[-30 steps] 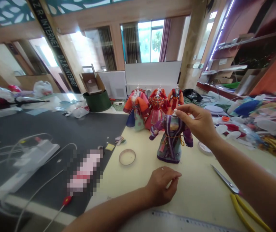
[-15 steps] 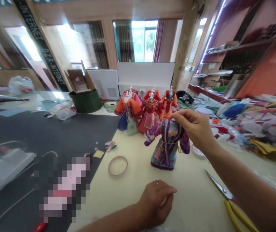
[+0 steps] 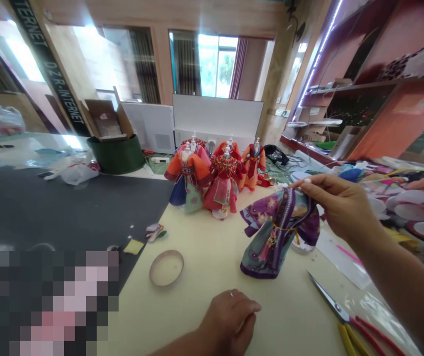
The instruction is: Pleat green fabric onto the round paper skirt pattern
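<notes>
My right hand [image 3: 345, 202] pinches the top of a headless doll [image 3: 267, 247] in a purple and teal robe with a gold cord and a pink tassel. The doll leans, its top towards my right hand and its hem low over the cream tabletop; whether the hem touches cannot be made out. My left hand [image 3: 230, 319] lies on the tabletop in front of the doll, fingers curled together and nothing seen in them. Behind, several similar dolls in red and orange robes [image 3: 223, 183] stand upright in a group.
Scissors [image 3: 332, 299] and a yellow-handled tool [image 3: 347, 341] lie at the right front. A shallow ring-like hoop [image 3: 150, 274] lies left of my left hand. Fabric pieces and white discs [image 3: 412, 203] crowd the right side. A green round container [image 3: 117, 155] stands at the back left.
My right hand has moved right and towards me with the doll, which now tilts more. My left hand stays curled on the tabletop. The camera view has shifted a little to the right.
</notes>
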Demonstrator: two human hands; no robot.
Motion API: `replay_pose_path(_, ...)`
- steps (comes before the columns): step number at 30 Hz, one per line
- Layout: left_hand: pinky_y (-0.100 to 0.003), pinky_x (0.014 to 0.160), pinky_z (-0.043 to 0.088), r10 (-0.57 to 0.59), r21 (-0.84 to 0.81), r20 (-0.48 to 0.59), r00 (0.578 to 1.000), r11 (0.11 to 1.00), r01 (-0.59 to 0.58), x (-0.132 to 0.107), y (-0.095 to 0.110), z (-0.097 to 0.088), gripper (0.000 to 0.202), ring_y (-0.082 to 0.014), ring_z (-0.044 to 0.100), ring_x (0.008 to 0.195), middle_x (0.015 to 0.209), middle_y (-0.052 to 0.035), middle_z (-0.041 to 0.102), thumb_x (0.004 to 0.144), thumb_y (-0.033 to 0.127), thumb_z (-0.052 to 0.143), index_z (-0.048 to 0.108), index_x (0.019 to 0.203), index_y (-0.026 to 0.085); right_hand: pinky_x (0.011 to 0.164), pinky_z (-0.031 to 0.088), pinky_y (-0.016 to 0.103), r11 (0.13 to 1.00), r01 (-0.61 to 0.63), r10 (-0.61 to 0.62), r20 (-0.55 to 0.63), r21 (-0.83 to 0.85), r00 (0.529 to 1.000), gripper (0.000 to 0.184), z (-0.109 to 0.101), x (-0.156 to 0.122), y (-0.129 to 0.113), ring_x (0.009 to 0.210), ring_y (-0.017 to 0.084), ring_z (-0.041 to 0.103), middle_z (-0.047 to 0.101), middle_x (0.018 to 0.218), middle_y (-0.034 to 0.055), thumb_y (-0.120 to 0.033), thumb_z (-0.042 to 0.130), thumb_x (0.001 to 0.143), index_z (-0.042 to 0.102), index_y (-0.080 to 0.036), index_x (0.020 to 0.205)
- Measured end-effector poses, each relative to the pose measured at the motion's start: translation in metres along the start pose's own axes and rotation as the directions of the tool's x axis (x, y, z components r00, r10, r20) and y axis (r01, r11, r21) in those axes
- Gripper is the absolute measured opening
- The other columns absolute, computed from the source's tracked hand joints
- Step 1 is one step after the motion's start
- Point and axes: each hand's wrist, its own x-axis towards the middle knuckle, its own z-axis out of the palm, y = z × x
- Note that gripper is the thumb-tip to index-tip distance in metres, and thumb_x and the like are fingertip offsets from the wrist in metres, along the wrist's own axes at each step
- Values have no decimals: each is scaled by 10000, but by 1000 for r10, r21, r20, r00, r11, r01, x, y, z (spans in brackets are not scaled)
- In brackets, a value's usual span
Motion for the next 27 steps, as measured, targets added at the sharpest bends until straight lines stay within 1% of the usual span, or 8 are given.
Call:
replay_pose_path(3,-253,535,445,13,15,-13,1000,1000,-13,-1,-2,2,274,-157,563,577,686,-62,653,710,39,485,532,950,165,506,458,266,997,51,-54,-62,-52,997,151,-8,18,-2,551,128,566,662,721,26,-355,694,702,678,-209,736)
replay_pose_path(7,-242,510,429,18,21,-17,1000,1000,-18,-1,-5,2,279,-150,550,548,652,-50,642,705,42,476,534,944,173,546,452,282,983,177,-183,-179,-46,967,107,-12,59,1,562,123,557,657,734,46,-294,695,705,671,-192,727)
replay_pose_path(10,-234,495,419,26,31,-17,1000,999,-25,-1,-7,3,263,-145,538,530,625,-45,627,703,44,476,536,925,171,555,434,262,963,267,-265,-264,-30,927,70,-8,94,14,569,105,542,640,698,24,-245,684,703,643,-191,685)
replay_pose_path(14,-222,481,412,58,60,-39,998,997,-56,-2,-11,6,227,-133,528,500,587,-33,613,720,52,473,536,904,171,571,425,253,958,283,-283,-311,-47,907,58,7,130,41,570,94,526,608,642,-20,-192,662,688,611,-179,665)
replay_pose_path(16,-213,468,404,65,74,-53,997,995,-61,-3,-13,8,192,-124,522,478,560,-20,602,736,61,466,538,870,177,573,425,252,960,275,-278,-303,-53,912,51,15,140,53,572,94,526,608,644,-29,-201,649,685,608,-174,668)
replay_pose_path(20,-202,432,377,60,111,-64,996,992,-53,-2,-14,10,159,-112,507,439,521,1,586,753,70,450,536,814,189,572,424,242,971,234,-239,-202,-47,950,74,29,150,70,587,101,528,610,633,-31,-241,628,687,618,-170,670)
replay_pose_path(23,-200,409,359,46,137,-60,997,990,-37,-1,-15,10,151,-109,499,416,503,8,579,763,82,444,539,796,195,567,424,240,974,222,-227,-155,-51,961,97,34,153,79,583,105,527,616,627,-27,-263,635,677,626,-168,657)
replay_pose_path(27,-197,402,356,34,155,-38,999,988,-27,-1,-16,10,162,-109,514,410,486,8,576,791,105,418,541,734,194,572,426,242,976,211,-216,-136,-50,967,109,37,157,87,599,111,531,619,638,-23,-277,630,678,628,-169,668)
